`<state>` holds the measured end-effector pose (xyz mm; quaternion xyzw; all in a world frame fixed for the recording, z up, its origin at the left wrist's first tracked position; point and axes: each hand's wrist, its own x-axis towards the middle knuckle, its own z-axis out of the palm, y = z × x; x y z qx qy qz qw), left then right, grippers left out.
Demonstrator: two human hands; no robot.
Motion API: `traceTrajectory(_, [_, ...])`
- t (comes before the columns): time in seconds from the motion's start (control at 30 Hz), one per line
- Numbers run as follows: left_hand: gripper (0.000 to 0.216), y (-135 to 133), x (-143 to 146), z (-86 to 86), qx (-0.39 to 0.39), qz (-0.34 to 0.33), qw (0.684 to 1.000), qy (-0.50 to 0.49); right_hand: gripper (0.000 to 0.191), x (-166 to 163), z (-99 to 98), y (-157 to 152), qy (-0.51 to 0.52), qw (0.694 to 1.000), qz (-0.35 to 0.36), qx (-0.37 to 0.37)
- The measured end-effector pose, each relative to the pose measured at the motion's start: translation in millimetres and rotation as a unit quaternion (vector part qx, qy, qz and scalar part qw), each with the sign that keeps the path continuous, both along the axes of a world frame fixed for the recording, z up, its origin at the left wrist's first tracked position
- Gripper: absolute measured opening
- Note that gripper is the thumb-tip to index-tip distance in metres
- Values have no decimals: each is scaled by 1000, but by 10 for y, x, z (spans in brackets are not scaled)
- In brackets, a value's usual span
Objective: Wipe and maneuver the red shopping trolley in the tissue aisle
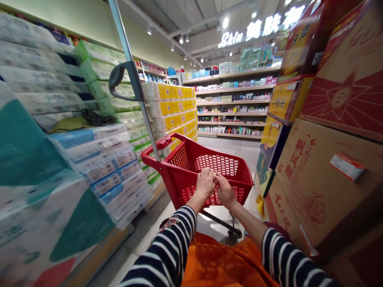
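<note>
- Your left grip (205,183) and right grip (225,191) meet at the fingertips, fingers curled inward — whether they pinch something small, I cannot tell.
- The red cart (176,185) stands just beyond both grips, side-on to you; whether your fingers touch its near wall is unclear.
- Up and to the left of your left grip, a metal pole (147,123) rises at the cart's left end, with a dark grey handle (137,81) on it.
- Below your right grip, a caster (235,233) shows under the cart.
- Nearer you than the grips are your striped sleeves (166,247) and an orange garment (221,265).
- To the right of your right grip, a brown carton (326,183) sits beneath a red carton (344,93) bearing a star.
- To the left of your left grip are stacked blue-and-white packs (110,171) — yellow-and-white packs (176,103) stand farther off.
- Well beyond both grips, stocked shelves (230,103) run under a lit sign (260,28).
</note>
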<state>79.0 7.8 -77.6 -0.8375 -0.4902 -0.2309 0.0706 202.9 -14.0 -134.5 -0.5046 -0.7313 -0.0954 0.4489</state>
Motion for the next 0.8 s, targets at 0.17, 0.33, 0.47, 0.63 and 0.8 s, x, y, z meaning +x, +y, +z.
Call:
traceTrajectory(0.17, [34,-12,8,-19,36,-2,997,70,54,138,-134,-145,-94,978,-172,-66])
traceTrajectory(0.33, [44,62,-447,-13,59,-27,992,112,60,173,-136,-162,-151,971,-166,-85])
traceTrajectory(0.47, [47,197,-1144,156,81,72,990,93,61,167,-83,-87,-155,967,-167,-113])
traceTrajectory(0.63, [47,315,-1675,320,112,189,974,49,61,121,-50,-19,-159,966,-162,-125])
traceTrajectory(0.8, [49,238,-1289,129,66,88,990,91,62,72,-42,-19,-157,966,-157,-135])
